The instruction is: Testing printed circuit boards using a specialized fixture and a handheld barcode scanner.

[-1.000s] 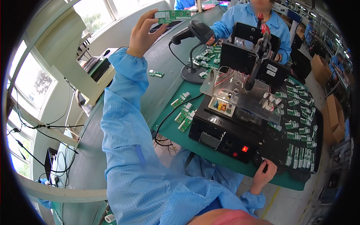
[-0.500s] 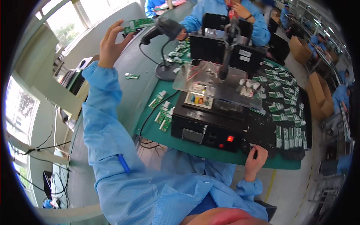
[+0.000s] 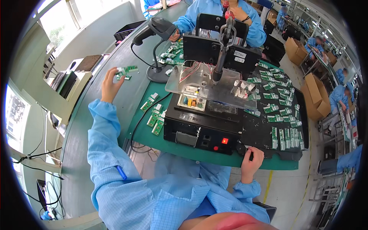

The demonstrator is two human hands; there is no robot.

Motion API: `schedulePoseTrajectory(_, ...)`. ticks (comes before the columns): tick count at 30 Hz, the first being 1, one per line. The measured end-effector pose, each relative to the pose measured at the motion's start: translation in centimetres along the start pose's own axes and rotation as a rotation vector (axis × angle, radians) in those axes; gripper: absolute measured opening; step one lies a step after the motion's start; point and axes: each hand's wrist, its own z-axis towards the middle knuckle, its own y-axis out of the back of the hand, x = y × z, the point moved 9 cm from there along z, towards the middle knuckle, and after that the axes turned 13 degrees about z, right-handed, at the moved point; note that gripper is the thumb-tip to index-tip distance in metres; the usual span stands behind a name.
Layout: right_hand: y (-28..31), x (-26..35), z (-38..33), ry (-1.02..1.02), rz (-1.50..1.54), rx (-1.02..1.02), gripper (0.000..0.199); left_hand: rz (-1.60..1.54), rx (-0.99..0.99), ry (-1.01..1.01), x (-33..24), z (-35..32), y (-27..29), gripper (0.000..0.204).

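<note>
Over the left part of the bench, my left hand (image 3: 110, 86) pinches a small green circuit board (image 3: 129, 69) by one end. Just below it, a second circuit board (image 3: 124, 77) lies on the grey bench top. My right hand (image 3: 252, 161) is at the front edge of the green mat, right of the black test fixture (image 3: 197, 130). Its fingers are curled together; what they grip, if anything, is too small to make out. Under the fixture's clear plate (image 3: 214, 90) sits a board (image 3: 193, 103) with yellow and orange parts.
A handheld scanner (image 3: 155, 30) stands on its stand behind the left hand. Several boards (image 3: 155, 115) lie left of the fixture, and many more (image 3: 285, 101) cover the black mat at right. A co-worker's blue sleeve (image 3: 193, 17) is across the bench. A black cable (image 3: 134, 134) loops beside the fixture.
My left hand has come down toward the bench with the circuit board. The whole view has shifted slightly. My right hand stays at the mat's front edge.
</note>
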Motion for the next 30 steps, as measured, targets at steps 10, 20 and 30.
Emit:
schedulePoseTrajectory(10,-0.1,0.0,0.0,-0.017,0.007,0.0,0.007,-0.141,0.191,0.191,1.6,-7.2,-2.3,0.032)
schedulePoseTrajectory(20,-0.2,-0.3,-0.1,-0.005,0.014,0.008,0.008,-0.178,0.575,0.124,0.4,-9.1,-5.4,0.031)
schedulePoseTrajectory(30,0.0,0.4,0.1,-0.011,0.023,0.016,0.008,-0.226,0.713,0.249,2.3,-10.3,-8.0,0.022)
